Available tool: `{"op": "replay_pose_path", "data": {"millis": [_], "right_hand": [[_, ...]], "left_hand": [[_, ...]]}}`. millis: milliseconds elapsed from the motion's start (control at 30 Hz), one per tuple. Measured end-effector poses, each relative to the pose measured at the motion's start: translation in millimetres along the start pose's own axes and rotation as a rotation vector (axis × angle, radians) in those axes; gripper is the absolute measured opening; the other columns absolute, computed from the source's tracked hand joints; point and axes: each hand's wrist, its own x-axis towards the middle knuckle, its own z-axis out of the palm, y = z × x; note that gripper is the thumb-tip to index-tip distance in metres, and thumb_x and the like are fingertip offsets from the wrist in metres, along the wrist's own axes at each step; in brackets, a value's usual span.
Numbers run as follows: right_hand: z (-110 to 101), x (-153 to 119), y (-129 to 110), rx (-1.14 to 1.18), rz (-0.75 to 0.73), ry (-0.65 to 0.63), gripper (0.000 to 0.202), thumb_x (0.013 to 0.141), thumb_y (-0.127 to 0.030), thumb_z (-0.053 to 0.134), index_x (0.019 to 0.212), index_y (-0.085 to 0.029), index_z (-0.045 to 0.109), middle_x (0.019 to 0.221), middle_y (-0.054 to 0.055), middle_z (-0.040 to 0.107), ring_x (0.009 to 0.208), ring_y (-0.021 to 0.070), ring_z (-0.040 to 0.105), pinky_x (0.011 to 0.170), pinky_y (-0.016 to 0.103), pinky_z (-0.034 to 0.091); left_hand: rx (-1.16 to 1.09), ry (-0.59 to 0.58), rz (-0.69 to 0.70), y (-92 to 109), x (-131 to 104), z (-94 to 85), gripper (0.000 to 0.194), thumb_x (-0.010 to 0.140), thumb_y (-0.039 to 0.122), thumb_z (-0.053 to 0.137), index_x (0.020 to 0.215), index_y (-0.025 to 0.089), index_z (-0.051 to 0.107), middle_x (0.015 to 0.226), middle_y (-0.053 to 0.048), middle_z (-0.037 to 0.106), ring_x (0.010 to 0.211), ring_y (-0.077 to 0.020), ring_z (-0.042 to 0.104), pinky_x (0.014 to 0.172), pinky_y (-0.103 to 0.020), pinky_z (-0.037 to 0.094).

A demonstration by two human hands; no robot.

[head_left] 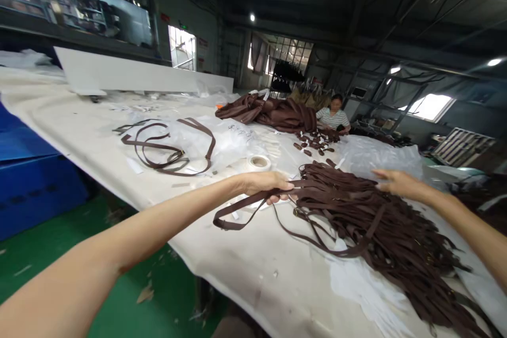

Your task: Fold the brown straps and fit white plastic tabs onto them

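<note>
My left hand (pixel 273 186) is closed on a brown strap (pixel 233 216) near the middle of the table. One end of the strap loops out to the left of the hand, and the rest runs toward a big pile of brown straps (pixel 380 227). Over the far right edge of that pile is my right hand (pixel 392 182), fingers apart, holding nothing. Small metal buckles show among the straps.
A tape roll (pixel 259 162) lies on the pale table (pixel 253 280). Loose straps (pixel 170 161) and plastic sheets are at left; a brown bundle (pixel 269 111) is farther back. Beyond it is a person (pixel 334 116). Blue boxes (pixel 39 190) stand beside the table.
</note>
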Motion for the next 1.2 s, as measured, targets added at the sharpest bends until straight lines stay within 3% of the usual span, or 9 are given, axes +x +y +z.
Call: {"op": "replay_pose_path", "data": {"millis": [133, 233, 367, 533, 633, 767, 900, 1033, 1200], "right_hand": [[91.9, -16.8, -48.3, 0.272, -0.025, -0.490, 0.063, 0.074, -0.037, 0.066, 0.135, -0.022, 0.061, 0.140, 0.009, 0.060, 0.128, 0.0311, 0.056, 0.110, 0.046, 0.042], [131.4, -20.8, -70.2, 0.381, -0.009, -0.675, 0.076, 0.068, -0.023, 0.064, 0.143, -0.018, 0.053, 0.150, 0.010, 0.048, 0.139, 0.0303, 0.044, 0.118, 0.046, 0.029], [164.7, -25.8, -74.0, 0.496, 0.058, -0.880, 0.087, 0.062, -0.020, 0.063, 0.147, -0.017, 0.047, 0.149, 0.012, 0.050, 0.137, 0.0295, 0.045, 0.113, 0.041, 0.036], [197.6, -36.8, -87.3, 0.565, 0.015, -0.846, 0.078, 0.060, -0.027, 0.074, 0.136, -0.020, 0.057, 0.137, 0.011, 0.060, 0.127, 0.0298, 0.053, 0.108, 0.038, 0.038], [212.5, -42.9, -99.4, 0.575, -0.027, -0.776, 0.045, 0.062, -0.030, 0.075, 0.105, -0.018, 0.069, 0.105, 0.006, 0.070, 0.100, 0.0257, 0.063, 0.090, 0.033, 0.047], [203.3, -40.3, -97.8, 0.588, -0.006, -0.656, 0.022, 0.077, -0.037, 0.062, 0.087, -0.017, 0.064, 0.083, 0.001, 0.065, 0.081, 0.0193, 0.059, 0.075, 0.029, 0.046], [150.9, -25.1, -88.5, 0.557, 0.026, -0.480, 0.033, 0.079, -0.050, 0.062, 0.083, -0.017, 0.061, 0.081, 0.002, 0.061, 0.078, 0.0186, 0.056, 0.073, 0.028, 0.044], [96.9, -10.2, -87.4, 0.564, 0.011, -0.565, 0.042, 0.076, -0.059, 0.067, 0.085, -0.019, 0.066, 0.082, 0.003, 0.063, 0.076, 0.0198, 0.057, 0.072, 0.030, 0.046], [68.8, 14.4, -71.5, 0.352, 0.057, -0.609, 0.044, 0.076, -0.070, 0.059, 0.074, -0.026, 0.067, 0.074, 0.007, 0.063, 0.070, 0.0243, 0.061, 0.066, 0.037, 0.050]], "left_hand": [[0.063, 0.008, -0.122, -11.6, 5.0, 4.0, 0.031, 0.078, 0.043, 0.072, 0.077, 0.012, 0.068, 0.061, -0.001, 0.051, 0.044, -0.0083, 0.039, 0.037, -0.019, 0.030], [0.102, -0.002, -0.170, -13.6, -0.8, 4.3, 0.029, 0.077, 0.041, 0.073, 0.080, 0.013, 0.068, 0.059, 0.000, 0.053, 0.041, -0.0082, 0.039, 0.036, -0.020, 0.029], [0.185, -0.015, -0.189, -12.7, -17.3, -0.1, 0.035, 0.079, 0.047, 0.071, 0.085, 0.013, 0.068, 0.062, 0.000, 0.055, 0.040, -0.0076, 0.040, 0.037, -0.019, 0.027], [0.262, -0.036, -0.158, -9.3, -33.6, -6.9, 0.041, 0.082, 0.053, 0.068, 0.073, 0.013, 0.065, 0.064, -0.003, 0.058, 0.043, -0.0075, 0.040, 0.040, -0.020, 0.027], [0.278, -0.012, -0.138, -0.7, -43.2, -11.8, 0.044, 0.082, 0.054, 0.068, 0.066, 0.013, 0.062, 0.059, -0.002, 0.053, 0.044, -0.0078, 0.039, 0.042, -0.021, 0.026], [0.346, 0.021, -0.151, 5.8, -60.4, -22.0, 0.048, 0.085, 0.057, 0.063, 0.064, 0.013, 0.064, 0.049, 0.000, 0.045, 0.044, -0.0095, 0.038, 0.043, -0.022, 0.028], [0.385, 0.014, -0.182, -9.1, -71.3, -34.7, 0.041, 0.080, 0.053, 0.069, 0.069, 0.015, 0.065, 0.057, 0.000, 0.052, 0.045, -0.0086, 0.038, 0.042, -0.021, 0.029], [0.384, 0.084, -0.126, -26.5, -71.8, -45.9, 0.035, 0.075, 0.048, 0.074, 0.082, 0.015, 0.068, 0.065, 0.000, 0.057, 0.045, -0.0074, 0.040, 0.041, -0.020, 0.028], [0.329, 0.144, -0.099, -32.6, -74.1, -52.5, 0.039, 0.073, 0.051, 0.075, 0.082, 0.014, 0.067, 0.061, 0.001, 0.054, 0.047, -0.0089, 0.044, 0.044, -0.021, 0.033]]}}
